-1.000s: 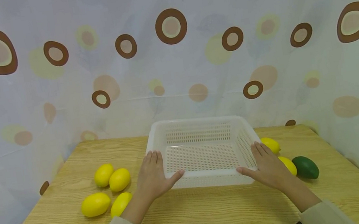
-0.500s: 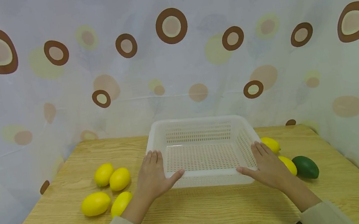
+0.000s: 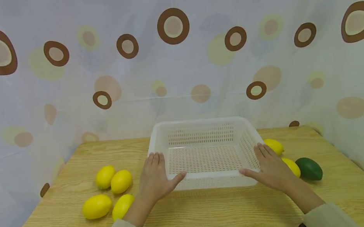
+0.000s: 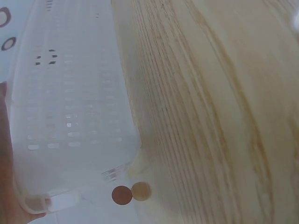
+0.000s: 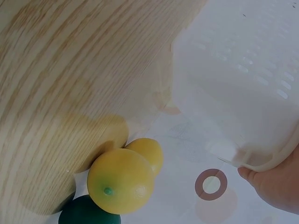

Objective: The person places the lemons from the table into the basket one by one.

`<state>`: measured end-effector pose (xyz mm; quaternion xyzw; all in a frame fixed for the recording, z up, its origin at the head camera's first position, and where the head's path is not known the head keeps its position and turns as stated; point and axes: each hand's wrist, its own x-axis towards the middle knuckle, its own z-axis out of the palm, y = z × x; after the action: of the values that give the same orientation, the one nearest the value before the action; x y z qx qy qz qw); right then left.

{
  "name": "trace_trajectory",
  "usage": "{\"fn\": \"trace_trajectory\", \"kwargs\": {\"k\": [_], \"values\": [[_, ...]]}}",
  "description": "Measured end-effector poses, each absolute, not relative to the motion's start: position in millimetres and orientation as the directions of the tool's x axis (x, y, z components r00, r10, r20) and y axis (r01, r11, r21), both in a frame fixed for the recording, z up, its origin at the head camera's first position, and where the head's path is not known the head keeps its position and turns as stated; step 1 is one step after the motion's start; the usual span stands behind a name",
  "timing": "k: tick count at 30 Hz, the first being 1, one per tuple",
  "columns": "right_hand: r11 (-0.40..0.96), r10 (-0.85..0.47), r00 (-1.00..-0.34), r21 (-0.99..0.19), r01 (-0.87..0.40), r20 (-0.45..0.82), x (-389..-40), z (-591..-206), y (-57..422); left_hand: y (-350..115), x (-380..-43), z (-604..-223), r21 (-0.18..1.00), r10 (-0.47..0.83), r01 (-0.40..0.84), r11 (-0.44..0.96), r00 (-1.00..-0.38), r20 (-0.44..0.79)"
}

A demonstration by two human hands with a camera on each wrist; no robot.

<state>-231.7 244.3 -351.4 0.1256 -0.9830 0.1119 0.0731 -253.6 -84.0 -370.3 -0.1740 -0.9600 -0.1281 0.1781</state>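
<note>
A white perforated plastic basket (image 3: 210, 182) stands on the table with nothing in it. My left hand (image 3: 154, 178) grips its near left corner, the thumb along the front rim and the fingers over the side rim. At the near right corner my right hand (image 3: 271, 170) holds the rim in the same way. Several yellow lemons (image 3: 97, 207) lie left of the basket, one partly behind my left forearm. Beside my right hand are two more lemons (image 3: 273, 147) and a dark green fruit (image 3: 309, 169); the right wrist view shows one lemon (image 5: 120, 181) close up.
The wooden table (image 3: 212, 222) reaches back to a hanging white curtain (image 3: 196, 68) with brown and beige ring prints. That curtain also runs along both sides. The basket stands near the table's far edge, between the two groups of fruit.
</note>
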Motion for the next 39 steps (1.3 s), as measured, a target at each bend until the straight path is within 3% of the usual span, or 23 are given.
{"fn": "trace_trajectory", "kwargs": {"k": [39], "values": [[0.940,-0.240,-0.953,-0.201,-0.276,0.183,-223.4,-351.3,243.5,-85.6,-244.5,-372.6,0.173,0.280,0.376,0.910,-0.867,0.412]]}}
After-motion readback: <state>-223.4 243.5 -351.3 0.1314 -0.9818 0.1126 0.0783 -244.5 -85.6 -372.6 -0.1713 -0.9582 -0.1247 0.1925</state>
